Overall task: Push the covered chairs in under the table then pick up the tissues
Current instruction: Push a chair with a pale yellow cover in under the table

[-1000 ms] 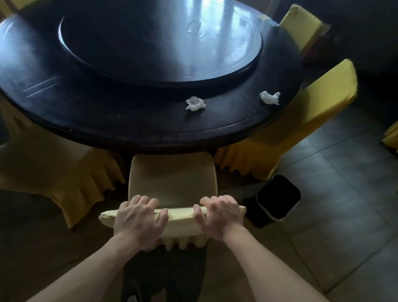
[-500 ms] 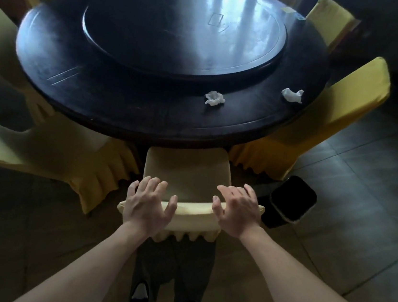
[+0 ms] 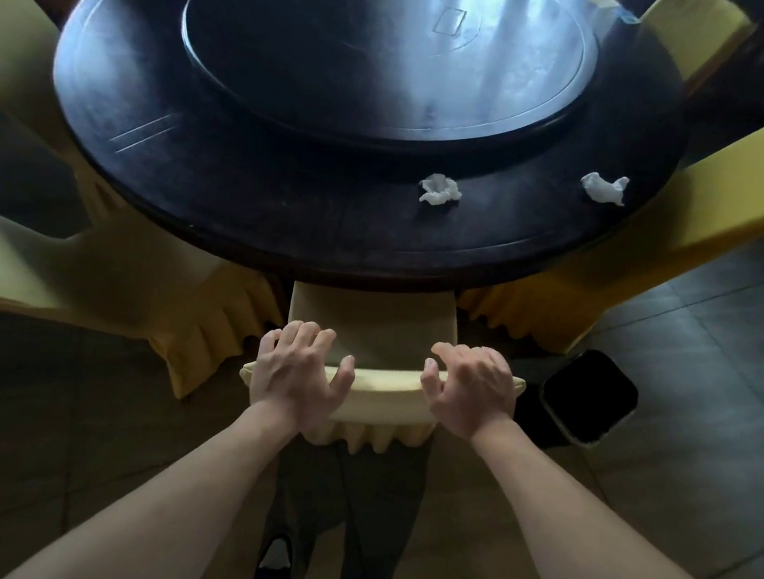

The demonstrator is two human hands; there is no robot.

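Both hands, left hand (image 3: 300, 373) and right hand (image 3: 471, 389), lay spread on the covered chair (image 3: 382, 388) backrest, gripping nothing. Chair seat tucked under round table (image 3: 284, 210). Nearer tissue (image 3: 440, 189) lay far-right of hands; second tissue (image 3: 604, 188) further right. Right hand closer.

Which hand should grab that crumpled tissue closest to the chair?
Probably the right hand. The nearer tissue lies on the table a little right of the middle chair, more in line with that hand. The left hand would have to reach across. Both hands are open over the chair back.
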